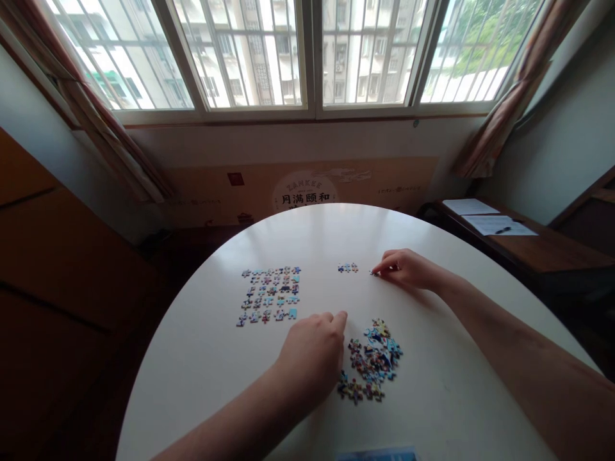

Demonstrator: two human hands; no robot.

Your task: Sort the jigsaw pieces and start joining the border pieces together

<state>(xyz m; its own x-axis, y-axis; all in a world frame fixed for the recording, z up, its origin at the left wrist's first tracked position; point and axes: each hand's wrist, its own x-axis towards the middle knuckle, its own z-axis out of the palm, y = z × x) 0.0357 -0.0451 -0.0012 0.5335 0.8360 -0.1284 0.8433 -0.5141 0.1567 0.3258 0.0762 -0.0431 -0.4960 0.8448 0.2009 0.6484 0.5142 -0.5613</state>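
My right hand [403, 267] pinches a small puzzle piece [373, 273] against the white round table [206, 384]. Just left of it lies a short row of puzzle pieces [348, 267]. My left hand [317, 349] hovers or rests beside a heap of loose pieces [377, 352], its index finger pointing forward; its other fingers are curled and their tips are hidden, so what they hold, if anything, does not show. Several rows of separate pieces [267, 301] are laid out in a grid on the left half of the table.
A blue flat item [377, 454] is partly visible at the table's near edge. Papers [500, 225] with a dark pen lie on a wooden desk [552, 240] at the right. Windows and a printed cardboard panel [202, 192] stand beyond the table.
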